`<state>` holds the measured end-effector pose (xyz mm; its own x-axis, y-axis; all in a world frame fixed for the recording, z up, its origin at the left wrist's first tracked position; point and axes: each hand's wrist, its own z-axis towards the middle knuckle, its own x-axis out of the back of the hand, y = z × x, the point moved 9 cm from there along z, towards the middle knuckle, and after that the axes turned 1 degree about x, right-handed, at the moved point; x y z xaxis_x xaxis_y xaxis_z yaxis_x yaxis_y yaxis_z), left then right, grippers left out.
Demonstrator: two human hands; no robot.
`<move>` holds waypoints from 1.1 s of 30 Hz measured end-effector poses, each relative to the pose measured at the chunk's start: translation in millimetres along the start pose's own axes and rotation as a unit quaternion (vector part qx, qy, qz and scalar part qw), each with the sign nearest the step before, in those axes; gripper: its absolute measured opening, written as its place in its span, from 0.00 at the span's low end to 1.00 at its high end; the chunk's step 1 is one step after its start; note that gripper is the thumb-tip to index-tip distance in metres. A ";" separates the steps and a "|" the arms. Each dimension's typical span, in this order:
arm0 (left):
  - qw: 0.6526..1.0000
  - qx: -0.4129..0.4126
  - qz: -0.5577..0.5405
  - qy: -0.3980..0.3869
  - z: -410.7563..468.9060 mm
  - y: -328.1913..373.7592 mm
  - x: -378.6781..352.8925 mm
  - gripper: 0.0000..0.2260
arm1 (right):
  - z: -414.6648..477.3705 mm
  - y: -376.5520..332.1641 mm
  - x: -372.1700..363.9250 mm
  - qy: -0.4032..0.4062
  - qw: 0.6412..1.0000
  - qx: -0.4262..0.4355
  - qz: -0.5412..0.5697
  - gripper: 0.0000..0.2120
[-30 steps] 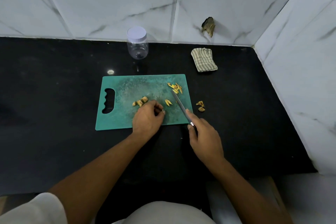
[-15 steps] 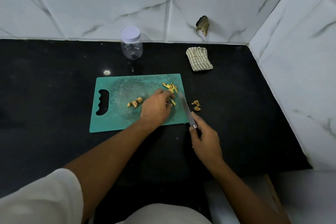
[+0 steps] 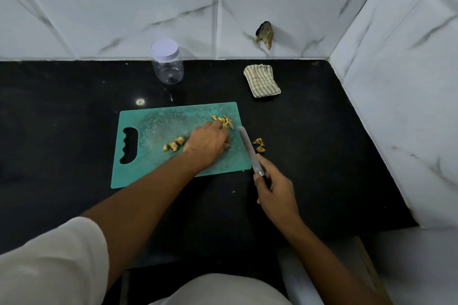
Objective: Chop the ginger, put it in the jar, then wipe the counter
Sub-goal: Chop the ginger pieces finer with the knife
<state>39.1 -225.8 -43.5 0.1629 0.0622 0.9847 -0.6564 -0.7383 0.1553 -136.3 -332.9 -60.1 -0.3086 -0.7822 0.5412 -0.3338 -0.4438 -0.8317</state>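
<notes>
Right then, reached across the teal cutting board (image 3: 148, 163) with the left hand (image 3: 208, 142), palm down, fingers stretched to the near side of the ginger slivers (image 3: 224, 120) heaped by the board's far right corner; could not tell whether pinching a piece or only touching the heap, with the fingertips tucked out of sight. Gripped the knife (image 3: 249, 148) in the right hand (image 3: 275, 188), fingers wrapped round the handle just off the board's near right corner, with the blade over the board's right edge and aimed away towards the wall. Judged the chopping well along but untidy: spotted ginger chunks (image 3: 174, 145) at mid-board, just left of the left hand, and stray ginger pieces (image 3: 259, 145) off the board on the black desk (image 3: 62, 131), just right of the blade. Found the relation that mattered: slivers ahead and a touch right of the left hand, between its fingers and the knife tip, with the blade's long axis running near to far, so probably only a short swing left to meet them. Rated the left hand nearer the slivers, the right nearer the strays. Saw the jar (image 3: 168, 67) upright and lidded behind the board by the wall, well apart from both hands; striped cloth (image 3: 261, 80) folded at the back right.
</notes>
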 end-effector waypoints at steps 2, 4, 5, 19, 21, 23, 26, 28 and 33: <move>1.000 -0.005 0.007 0.020 -3.2 1.5 1.3 0.13 | 1.9 -4.2 0.3 -0.004 1.000 0.007 0.001 0.25; 0.998 0.010 -0.041 0.045 -9.6 -0.5 6.3 0.10 | 3.8 -8.4 0.0 -0.007 1.000 0.012 0.001 0.26; 0.995 0.022 -0.076 0.055 -14.0 -2.9 8.7 0.09 | 4.8 -9.2 -0.3 -0.007 1.000 0.014 0.004 0.25; 0.975 0.078 -0.184 0.096 -63.2 -37.8 2.6 0.04 | 7.6 -9.1 -25.6 -0.041 0.999 0.021 -0.002 0.24; 0.979 0.063 -0.164 0.104 -68.2 -37.7 1.1 0.04 | 7.5 -9.8 -28.7 -0.049 0.999 0.023 -0.002 0.24; 0.978 0.070 -0.158 0.112 -72.9 -41.4 0.0 0.06 | 6.6 -10.8 -31.4 -0.056 0.998 0.026 -0.004 0.23; 0.977 0.076 -0.163 0.113 -77.9 -45.5 -1.4 0.07 | 5.0 -13.5 -31.9 -0.056 0.998 0.037 -0.014 0.23; 0.977 0.077 -0.170 0.107 -79.0 -45.7 -2.0 0.06 | 5.8 -14.4 -30.6 -0.056 0.997 0.040 -0.019 0.23; 0.976 0.105 -0.165 0.095 -75.7 -49.9 -5.6 0.06 | 11.9 -15.2 -24.7 -0.056 0.996 0.056 -0.034 0.24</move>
<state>15.2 -138.5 -50.7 0.1875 0.4277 0.8843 -0.4236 -0.7770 0.4656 -113.0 -312.1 -62.3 -0.1852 -0.7896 0.5851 -0.2481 -0.5385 -0.8053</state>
